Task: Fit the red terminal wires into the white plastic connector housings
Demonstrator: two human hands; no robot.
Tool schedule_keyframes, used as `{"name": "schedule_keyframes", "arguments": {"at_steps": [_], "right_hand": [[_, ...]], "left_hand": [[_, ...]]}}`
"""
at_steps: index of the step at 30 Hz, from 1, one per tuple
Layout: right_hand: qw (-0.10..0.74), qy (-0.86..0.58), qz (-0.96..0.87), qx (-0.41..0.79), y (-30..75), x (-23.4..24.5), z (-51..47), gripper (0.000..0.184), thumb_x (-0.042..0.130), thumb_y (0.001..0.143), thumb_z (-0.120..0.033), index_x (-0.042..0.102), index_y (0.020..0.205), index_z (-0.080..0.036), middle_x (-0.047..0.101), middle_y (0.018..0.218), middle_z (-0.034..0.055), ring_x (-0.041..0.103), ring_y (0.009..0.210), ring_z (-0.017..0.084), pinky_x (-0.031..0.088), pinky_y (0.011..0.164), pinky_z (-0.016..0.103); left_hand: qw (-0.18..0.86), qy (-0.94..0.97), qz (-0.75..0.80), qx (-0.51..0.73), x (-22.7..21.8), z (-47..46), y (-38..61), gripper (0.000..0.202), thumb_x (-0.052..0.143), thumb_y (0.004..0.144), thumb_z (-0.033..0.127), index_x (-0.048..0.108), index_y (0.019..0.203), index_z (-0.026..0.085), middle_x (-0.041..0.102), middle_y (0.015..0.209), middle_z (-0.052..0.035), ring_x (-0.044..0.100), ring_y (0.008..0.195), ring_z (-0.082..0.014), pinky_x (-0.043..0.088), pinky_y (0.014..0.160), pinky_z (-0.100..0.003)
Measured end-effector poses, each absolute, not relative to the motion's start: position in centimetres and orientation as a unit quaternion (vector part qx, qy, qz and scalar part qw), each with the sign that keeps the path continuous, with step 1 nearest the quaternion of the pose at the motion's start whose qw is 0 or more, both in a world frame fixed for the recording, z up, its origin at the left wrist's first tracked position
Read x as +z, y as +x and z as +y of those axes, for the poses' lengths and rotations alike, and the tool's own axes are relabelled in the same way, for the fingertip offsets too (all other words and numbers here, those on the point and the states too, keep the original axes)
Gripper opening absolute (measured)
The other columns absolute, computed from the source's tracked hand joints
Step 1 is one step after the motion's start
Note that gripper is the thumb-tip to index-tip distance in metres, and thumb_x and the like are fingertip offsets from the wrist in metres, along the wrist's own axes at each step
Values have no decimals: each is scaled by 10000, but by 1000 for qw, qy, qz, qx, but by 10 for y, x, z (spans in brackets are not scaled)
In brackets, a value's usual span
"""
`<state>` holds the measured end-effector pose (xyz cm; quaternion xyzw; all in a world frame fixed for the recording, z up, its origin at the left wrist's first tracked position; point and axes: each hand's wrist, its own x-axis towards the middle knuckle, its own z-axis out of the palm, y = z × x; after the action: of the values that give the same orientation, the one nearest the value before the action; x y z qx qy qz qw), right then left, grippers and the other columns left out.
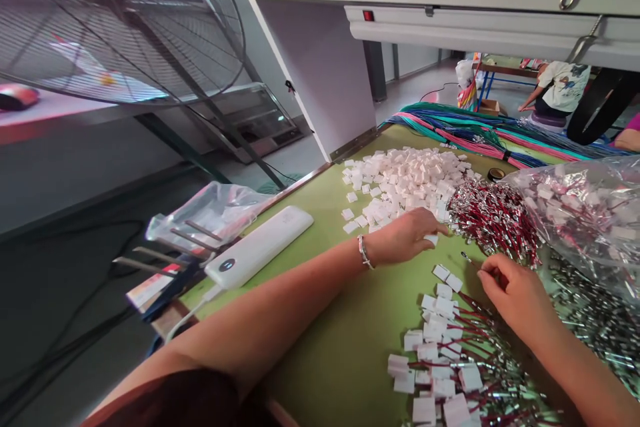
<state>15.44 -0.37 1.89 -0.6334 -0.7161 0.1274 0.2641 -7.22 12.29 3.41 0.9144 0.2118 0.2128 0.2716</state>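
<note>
My left hand (pixel 407 238) is closed, with a small white plastic connector housing (pixel 431 239) between thumb and fingers. It reaches over the edge of a loose heap of white housings (pixel 410 177). My right hand (pixel 515 287) pinches a short wire lead, and its metal terminal (pixel 465 256) points toward my left hand. Beyond the right hand lies a pile of short red wires with metal terminals (pixel 493 217). Below both hands, several white housings with red wires fitted (pixel 443 327) lie in a spread row.
A clear plastic bag (pixel 595 207) and a mass of dark metal terminals (pixel 595 313) lie at right. Bundled coloured wires (pixel 460 127) cross the back. A white power bank (pixel 260 247) with a cable sits at left, near a fan (pixel 120 27). Another person (pixel 557 90) sits farther back.
</note>
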Motion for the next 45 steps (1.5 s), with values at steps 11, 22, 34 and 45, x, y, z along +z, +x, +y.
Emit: {"name": "schedule_keyframes", "arguments": {"at_steps": [11,22,34,45], "right_hand": [[384,-562,-725,110,144,28,-10,211,515,891,-268,718,851,-228,734,792,28,670,683,155,542,642,294],[322,-548,-771,-26,147,29,-12,252,477,921,-234,697,802,-213,661,678,17,592,586,128,445,564,260],[231,-574,-784,-50,136,13,-14,237,448,891,-177,533,671,-200,575,575,-13,520,509,134,282,507,279],[280,-528,-797,-83,149,24,-12,223,428,932,-191,569,760,-193,605,642,11,549,595,146,320,567,268]], "left_hand": [[728,598,177,283,22,95,-51,402,744,679,93,637,1063,144,630,858,-24,581,786,-92,501,718,-227],[750,582,163,269,20,95,-53,371,770,683,104,649,1033,135,678,880,-43,627,780,-93,523,723,-217],[563,766,211,229,28,82,-45,112,662,776,187,716,864,141,730,819,-43,651,720,-106,544,705,-217],[411,868,189,205,39,89,-45,188,597,861,256,702,953,130,703,843,-67,621,725,-121,510,685,-237]]}}
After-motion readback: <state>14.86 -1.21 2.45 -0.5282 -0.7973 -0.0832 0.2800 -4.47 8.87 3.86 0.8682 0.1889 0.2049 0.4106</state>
